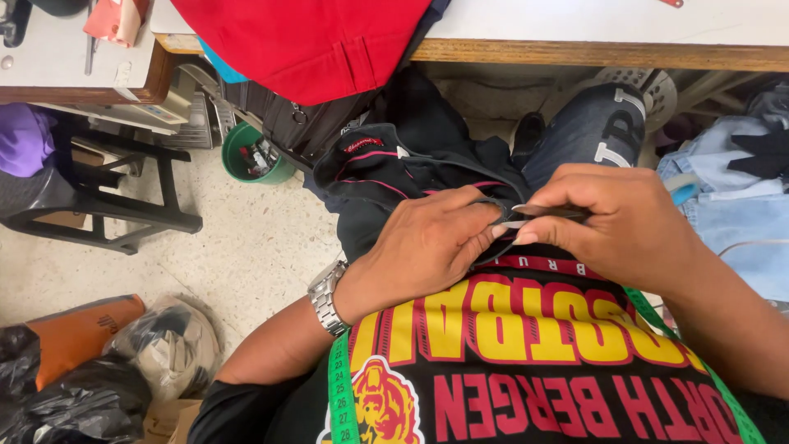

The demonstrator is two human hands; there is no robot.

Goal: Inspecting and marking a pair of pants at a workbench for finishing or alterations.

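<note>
Both hands are busy over the lap, working a black garment point(394, 168) with thin pink piping that is bunched across the knees. The left hand point(427, 247), a metal watch point(326, 298) on its wrist, pinches a fold of the dark fabric between thumb and fingers. The right hand point(620, 222) is closed around a small slim metal tool point(546, 212), its tip pointing straight at the spot the left fingers are gripping, so the two hands nearly touch there. A green measuring tape point(341, 395) hangs round the person's neck, down over a black shirt with yellow and red lettering. A surface point(608, 37) with a wooden edge runs along the top, and a red cloth point(308, 37) drapes over its rim just above the garment. On the speckled floor point(246, 247) stands a green bucket point(246, 156) near a black frame, and dark plastic bags point(74, 395) sit at lower left. Pale blue fabric point(731, 197) is piled at the right.
</note>
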